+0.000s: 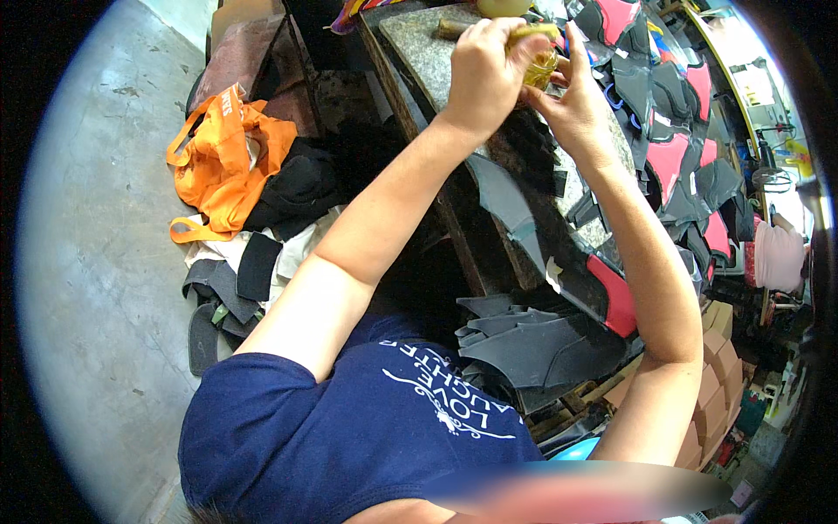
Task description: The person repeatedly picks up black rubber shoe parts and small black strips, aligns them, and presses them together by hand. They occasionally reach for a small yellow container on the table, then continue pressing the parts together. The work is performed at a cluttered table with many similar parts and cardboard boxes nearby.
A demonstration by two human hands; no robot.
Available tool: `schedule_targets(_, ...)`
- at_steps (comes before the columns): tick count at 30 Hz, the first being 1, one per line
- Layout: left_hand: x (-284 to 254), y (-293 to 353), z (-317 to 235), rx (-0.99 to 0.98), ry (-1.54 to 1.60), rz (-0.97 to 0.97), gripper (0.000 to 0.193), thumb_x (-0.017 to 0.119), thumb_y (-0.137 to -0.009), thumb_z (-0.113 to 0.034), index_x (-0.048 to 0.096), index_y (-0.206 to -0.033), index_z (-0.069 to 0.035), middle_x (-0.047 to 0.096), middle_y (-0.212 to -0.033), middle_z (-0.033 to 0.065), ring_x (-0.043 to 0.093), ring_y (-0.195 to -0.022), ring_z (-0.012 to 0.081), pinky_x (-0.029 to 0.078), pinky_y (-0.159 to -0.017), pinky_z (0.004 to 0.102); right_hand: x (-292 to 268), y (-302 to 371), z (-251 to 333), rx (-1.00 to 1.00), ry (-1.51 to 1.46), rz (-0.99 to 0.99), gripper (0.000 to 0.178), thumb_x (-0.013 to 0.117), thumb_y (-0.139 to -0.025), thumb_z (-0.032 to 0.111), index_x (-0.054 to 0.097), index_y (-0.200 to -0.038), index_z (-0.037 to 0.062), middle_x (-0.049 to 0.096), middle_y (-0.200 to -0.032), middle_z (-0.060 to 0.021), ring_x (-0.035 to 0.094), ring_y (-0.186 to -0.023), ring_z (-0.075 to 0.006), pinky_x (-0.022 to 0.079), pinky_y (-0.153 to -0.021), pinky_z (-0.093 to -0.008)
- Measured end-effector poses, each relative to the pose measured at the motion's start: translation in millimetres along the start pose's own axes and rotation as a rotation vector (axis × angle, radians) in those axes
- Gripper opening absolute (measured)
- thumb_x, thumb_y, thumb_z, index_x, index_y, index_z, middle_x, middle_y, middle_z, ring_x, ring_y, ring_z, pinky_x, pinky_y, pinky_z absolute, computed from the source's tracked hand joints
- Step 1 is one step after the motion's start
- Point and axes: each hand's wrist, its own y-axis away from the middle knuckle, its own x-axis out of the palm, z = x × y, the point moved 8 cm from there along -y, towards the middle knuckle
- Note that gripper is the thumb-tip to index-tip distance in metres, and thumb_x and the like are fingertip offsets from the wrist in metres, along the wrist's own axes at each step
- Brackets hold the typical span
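Both my arms reach to the far end of a worn stone-topped bench [415, 33]. My left hand [489, 74] is closed around a stick-like tool [534, 31], yellowish at its right end; a brown end shows on the hand's other side. My right hand [580, 109] curls its thumb and fingers about a small, shiny, see-through yellowish thing [541, 72], whose kind I cannot make out. The two hands nearly meet there, and the left one partly hides it. Grey and pink cut sheet pieces [611, 295] lie on the bench below my right forearm.
Many black and pink pieces [668, 166] cover the bench's right side. A grey stack of cut sheets [550, 345] sits near my body. To the left lie an orange bag [231, 166] and dark cloth scraps [231, 297]. Brown cartons [720, 375] stand at right.
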Motion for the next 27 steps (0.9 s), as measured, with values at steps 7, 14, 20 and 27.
schedule_targets(7,-4,3,27,-0.375,0.325,0.018,0.03,0.056,-0.1,-0.024,0.064,-0.111,0.003,0.072,-0.097,0.0146,0.068,-0.088,0.0175,0.053,-0.076,0.0297,-10,-12,0,0.025,-0.514,0.255,0.085,0.068,-0.086,0.005,0.018,-0.155,0.0123,0.055,-0.133,-0.0183,0.054,-0.122,-0.0252,0.044,-0.103,-0.0361)
schedule_targets(14,-3,7,25,-0.353,0.368,0.022,0.029,0.057,-0.099,-0.024,0.063,-0.111,0.001,0.071,-0.096,0.0142,0.068,-0.087,0.0182,0.053,-0.076,0.0304,-24,-39,24,-0.514,0.661,0.107,0.055,0.047,-0.077,-0.015,0.075,-0.108,0.0214,0.05,-0.144,-0.0128,0.05,-0.13,-0.0306,0.04,-0.108,-0.0336)
schedule_targets(20,-4,3,22,-0.411,0.305,0.108,0.029,0.051,-0.1,-0.018,0.061,-0.117,0.003,0.068,-0.108,0.0173,0.063,-0.103,0.0238,0.047,-0.092,0.032,-4,-41,19,-0.402,0.955,0.18,0.047,0.052,-0.083,-0.004,0.075,-0.107,0.0286,0.05,-0.145,-0.0024,0.04,-0.137,-0.0231,0.029,-0.111,-0.0526)
schedule_targets(27,2,4,22,-0.434,0.336,0.16,0.035,0.051,-0.1,-0.023,0.061,-0.118,0.005,0.066,-0.112,0.0216,0.062,-0.108,0.0286,0.046,-0.095,0.0344,-58,-27,63,-0.384,0.679,-0.057,0.043,0.053,-0.073,-0.004,0.078,-0.098,0.021,0.062,-0.127,-0.0167,0.052,-0.123,-0.0335,0.036,-0.106,-0.0458)
